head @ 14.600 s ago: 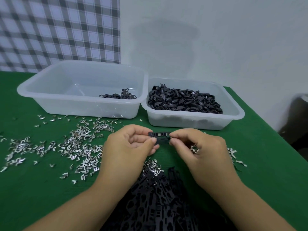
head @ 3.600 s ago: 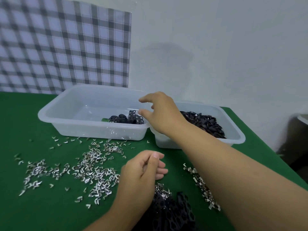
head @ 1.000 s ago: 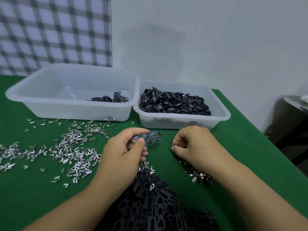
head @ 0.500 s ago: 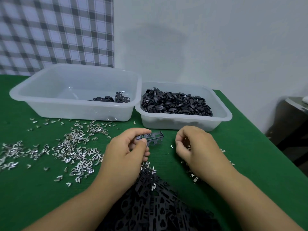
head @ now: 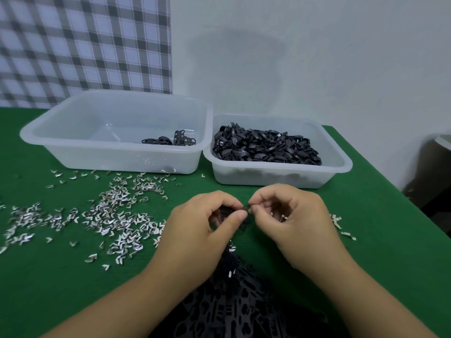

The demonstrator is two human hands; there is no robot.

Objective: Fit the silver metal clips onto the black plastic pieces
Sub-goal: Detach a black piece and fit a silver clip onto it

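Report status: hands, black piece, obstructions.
Left hand grips black plastic piece. Right hand pinches its end. Loose silver clips lie left, nothing in the way.

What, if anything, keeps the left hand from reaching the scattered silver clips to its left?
Likely nothing, so yes: the silver clips lie loose on the green mat beside the left hand, though it grips a black piece.

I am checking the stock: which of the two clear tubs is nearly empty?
The bigger left tub: only a few black pieces lie near its right wall, while the smaller right tub is heaped.
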